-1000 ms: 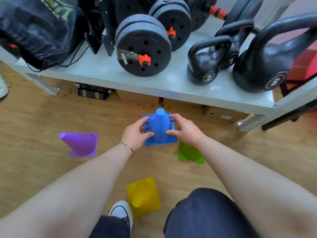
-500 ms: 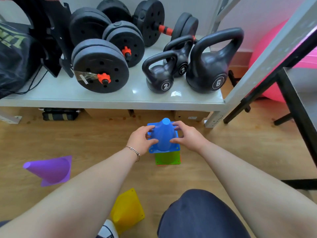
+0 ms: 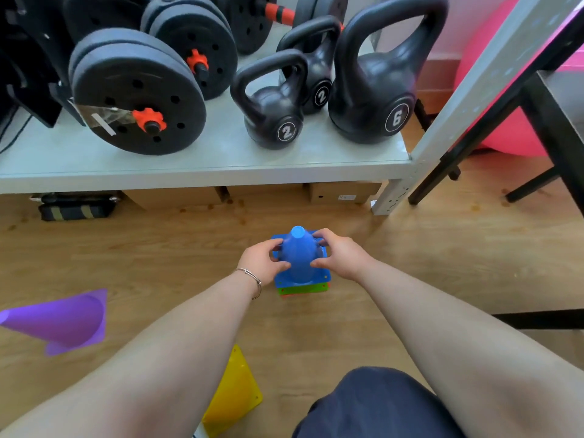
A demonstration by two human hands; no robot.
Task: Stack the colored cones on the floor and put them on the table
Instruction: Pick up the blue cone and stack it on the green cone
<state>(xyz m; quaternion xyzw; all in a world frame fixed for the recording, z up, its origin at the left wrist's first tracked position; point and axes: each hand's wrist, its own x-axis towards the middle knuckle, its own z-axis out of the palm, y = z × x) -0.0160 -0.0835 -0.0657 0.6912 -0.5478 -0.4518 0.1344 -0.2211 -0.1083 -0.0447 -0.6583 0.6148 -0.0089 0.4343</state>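
A blue cone (image 3: 298, 257) stands upright on the wooden floor, nested over a green cone (image 3: 303, 289) whose base edge shows beneath it, with an orange edge under that. My left hand (image 3: 262, 262) grips the blue cone's left side and my right hand (image 3: 339, 256) grips its right side. A purple cone (image 3: 60, 320) lies tipped on its side at the far left. A yellow cone (image 3: 234, 396) lies near my knee at the bottom, partly hidden by my left arm.
A low grey shelf (image 3: 205, 169) carries dumbbell plates (image 3: 139, 96) and three kettlebells (image 3: 369, 90) just beyond the cones. A black table leg (image 3: 556, 128) and a pink ball (image 3: 512, 128) stand at the right. Cardboard boxes (image 3: 344, 194) sit under the shelf.
Both hands have carried the blue cone rightward and lowered it over the green cone until their bases nearly meet. My view has shifted right and closer.
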